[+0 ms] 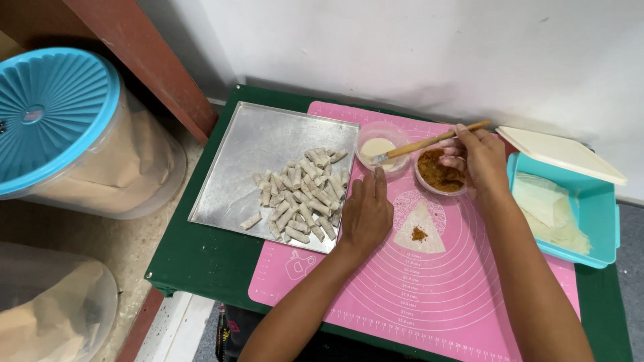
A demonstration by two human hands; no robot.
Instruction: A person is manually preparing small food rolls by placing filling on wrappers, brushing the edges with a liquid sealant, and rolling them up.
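A triangular pastry wrapper with a small dab of brown filling lies on the pink silicone mat. My left hand rests flat on the mat just left of it, fingers together, holding nothing. My right hand hovers over the bowl of brown filling and grips a wooden-handled brush. The brush tip dips into a small clear bowl of pale paste.
A metal tray with several small rolled pastries sits at left on the green table. A teal box of wrappers with its cream lid ajar stands right. Big lidded plastic tubs stand on the floor left.
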